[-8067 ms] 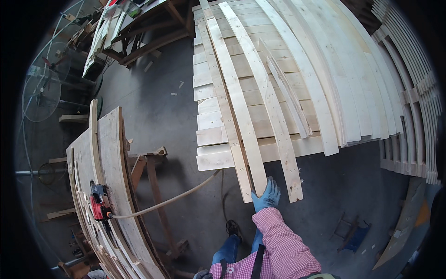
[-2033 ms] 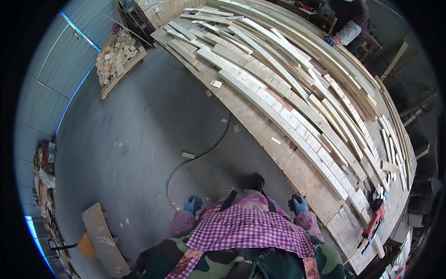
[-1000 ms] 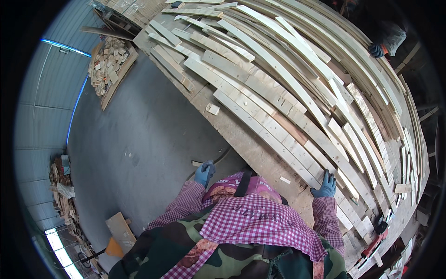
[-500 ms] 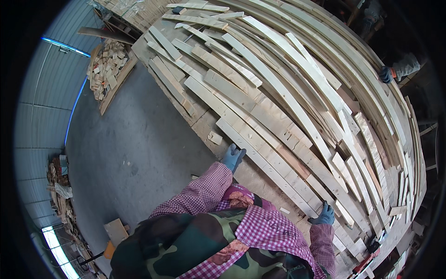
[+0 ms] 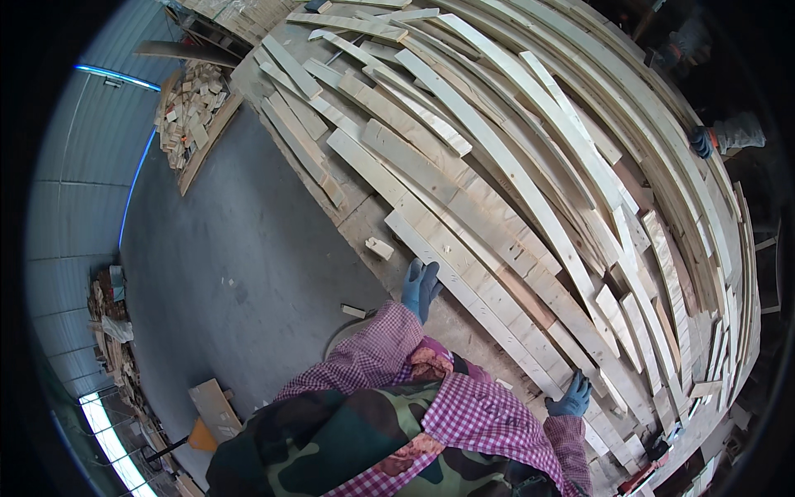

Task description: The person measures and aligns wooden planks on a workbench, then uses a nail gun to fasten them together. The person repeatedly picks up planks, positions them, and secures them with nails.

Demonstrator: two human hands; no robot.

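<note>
Blue-gloved left hand now nearer planks

Heap of wood offcuts against corrugated wall, upper left; grey concrete floor at centre left; co-worker's gloved hand at upper right edge.

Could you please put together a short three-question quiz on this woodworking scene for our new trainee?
1. True or false: both hands wear blue gloves.
2. Which hand reaches toward the lowest long pale wooden plank: A left, B right, C neither?
3. What small thing lies on the grey floor near the left hand?

Key: 1 true; the right hand is gloved too. 2 A. 3 a small pale wooden offcut block.
</note>
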